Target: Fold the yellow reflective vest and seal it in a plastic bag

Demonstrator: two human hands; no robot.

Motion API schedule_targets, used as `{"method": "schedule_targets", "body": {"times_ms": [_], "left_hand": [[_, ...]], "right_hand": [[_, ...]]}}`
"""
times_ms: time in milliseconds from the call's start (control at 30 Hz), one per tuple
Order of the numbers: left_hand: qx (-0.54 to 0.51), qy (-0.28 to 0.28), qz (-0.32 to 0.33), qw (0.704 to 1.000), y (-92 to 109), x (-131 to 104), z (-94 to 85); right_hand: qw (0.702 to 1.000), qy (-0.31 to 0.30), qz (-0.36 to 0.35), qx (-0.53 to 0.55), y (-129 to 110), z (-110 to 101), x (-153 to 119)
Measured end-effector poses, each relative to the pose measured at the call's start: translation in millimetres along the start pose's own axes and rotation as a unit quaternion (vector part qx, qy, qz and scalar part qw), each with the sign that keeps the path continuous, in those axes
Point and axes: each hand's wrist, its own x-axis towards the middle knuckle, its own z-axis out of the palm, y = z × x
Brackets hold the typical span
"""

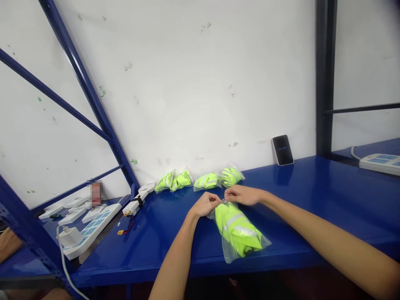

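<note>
Between left hand (204, 204) & right hand (240, 195): bagged vest (238, 231), top edge pinched.

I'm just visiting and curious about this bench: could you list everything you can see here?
bagged vest: one, neon yellow in clear plastic, on the shelf front, both hands at its mouth
small bagged vests: four, neon yellow, in a row along the wall
phone: one, black, leaning on the wall
power strips: white, one left, another far right
small fan: one, white, left
shelf: blue metal
left hand: pinching the bag's mouth
right hand: pinching the bag's mouth
</note>
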Motion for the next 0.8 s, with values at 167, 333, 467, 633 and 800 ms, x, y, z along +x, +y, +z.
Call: {"method": "schedule_targets", "body": {"times_ms": [167, 333, 467, 633, 800], "left_hand": [[0.031, 0.005, 0.014, 0.999, -2, -1, 2.4], [0.039, 0.013, 0.031, 0.999, -2, -3, 4.7], [0.060, 0.013, 0.022, 0.998, -1, -3, 4.2], [0.036, -0.009, 0.016, 0.999, 3, -5, 5.4], [-0.007, -0.009, 0.003, 1.000, 5, -4, 11.1]], "right_hand": [[0.997, -0.018, 0.033, 0.063, 3, 6, 7], [0.999, -0.021, 0.011, 0.045, 9, 7, 11], [0.999, -0.012, -0.002, 0.038, 10, 3, 8], [0.996, -0.017, 0.034, 0.077, 11, 2, 9], [0.994, -0.037, 0.015, 0.098, 10, 1, 14]]}}
